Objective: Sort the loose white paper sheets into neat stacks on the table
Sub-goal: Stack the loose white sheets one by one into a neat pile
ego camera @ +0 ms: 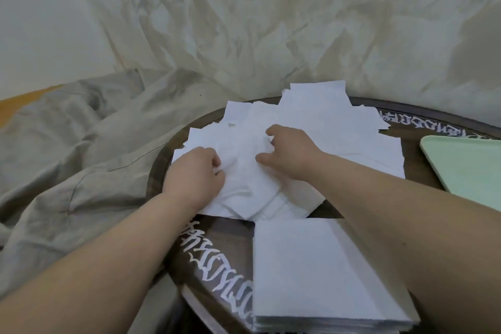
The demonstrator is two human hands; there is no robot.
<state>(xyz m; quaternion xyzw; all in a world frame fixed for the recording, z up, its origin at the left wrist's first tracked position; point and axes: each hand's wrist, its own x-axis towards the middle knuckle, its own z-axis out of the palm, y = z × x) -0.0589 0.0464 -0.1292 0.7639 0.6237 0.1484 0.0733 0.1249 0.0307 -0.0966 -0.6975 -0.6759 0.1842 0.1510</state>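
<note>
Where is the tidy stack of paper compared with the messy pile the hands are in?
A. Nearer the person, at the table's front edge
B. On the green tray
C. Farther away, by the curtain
A: the neat stack sits nearest the camera, in front of the loose pile that both hands work in.

Table (423, 114): dark brown round top, white script running along its rim.
Cloth (81, 144): grey-beige, lying crumpled left of the table.
Backdrop (271, 22): pale wrinkled sheet hanging behind the table.
Light: soft, falling evenly.

one neat stack (322, 271), one loose pile (311, 127), one tray (469, 165)
</note>
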